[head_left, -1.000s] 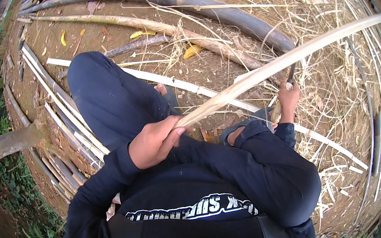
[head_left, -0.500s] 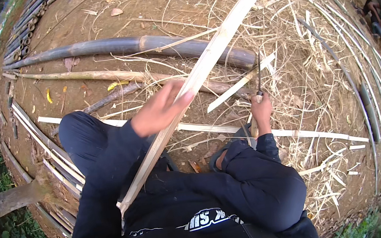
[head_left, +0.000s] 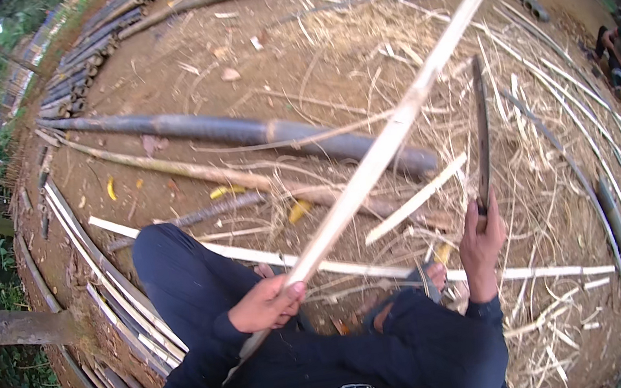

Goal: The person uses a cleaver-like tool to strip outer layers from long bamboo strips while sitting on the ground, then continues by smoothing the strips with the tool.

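pale cream bamboo strip (head_left: 390,139), dark grey blade (head_left: 481,130), navy sleeves (head_left: 443,350), brown dirt ground (head_left: 174,70) strewn with straw-yellow shavings (head_left: 563,182).

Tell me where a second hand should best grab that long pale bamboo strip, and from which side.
Probably just above the left hand, which grips the bamboo strip near its lower end. From there the strip slants up and away to the right, unsupported. Come from the strip's right side, but carefully: the right hand holds a long blade upright there.
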The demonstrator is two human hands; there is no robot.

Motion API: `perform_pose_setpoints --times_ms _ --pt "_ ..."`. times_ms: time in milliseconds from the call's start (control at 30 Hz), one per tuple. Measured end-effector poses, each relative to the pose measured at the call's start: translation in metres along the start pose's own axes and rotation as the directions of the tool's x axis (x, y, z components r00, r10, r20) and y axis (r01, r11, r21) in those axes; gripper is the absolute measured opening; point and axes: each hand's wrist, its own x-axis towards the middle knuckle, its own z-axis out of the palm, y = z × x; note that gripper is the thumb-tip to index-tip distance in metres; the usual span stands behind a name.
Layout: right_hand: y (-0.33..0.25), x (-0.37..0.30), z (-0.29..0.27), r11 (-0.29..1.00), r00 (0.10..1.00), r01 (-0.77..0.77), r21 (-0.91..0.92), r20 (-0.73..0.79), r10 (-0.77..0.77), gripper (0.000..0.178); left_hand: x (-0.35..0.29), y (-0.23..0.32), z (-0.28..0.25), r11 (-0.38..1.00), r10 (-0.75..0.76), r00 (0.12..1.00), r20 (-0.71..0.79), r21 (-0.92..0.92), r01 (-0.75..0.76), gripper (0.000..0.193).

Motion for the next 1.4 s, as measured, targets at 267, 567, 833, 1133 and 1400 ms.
perform_pose_setpoints --times_ms 267,567,833,1133,1400 --pt "-0.089 0.019 -0.019 0.592 0.515 0.803 -0.073 0.586 -0.626 0.062 0.047 0.029 0.012 0.985 0.112 0.992 0.058 0.125 -0.118 0.034" --pt "-0.059 0.052 -0.014 0.717 0.658 0.675 -0.171 0.580 -0.481 0.064 0.055 0.031 0.016 0.995 0.073 0.997 -0.008 0.064 -0.072 0.032" --pt "-0.026 0.075 -0.028 0.775 0.724 0.595 -0.213 0.559 -0.403 0.066 0.053 0.023 0.023 0.996 0.037 0.998 -0.058 0.089 -0.032 0.034" --pt "-0.010 0.070 -0.028 0.739 0.733 0.632 -0.232 0.489 -0.473 0.059 0.047 0.020 0.014 1.000 0.005 1.000 0.027 0.027 -0.005 0.036" --pt "-0.031 0.050 -0.021 0.543 0.582 0.798 -0.262 0.572 -0.578 0.068 0.043 0.018 0.006 0.995 -0.044 0.994 0.103 -0.081 0.053 0.033"
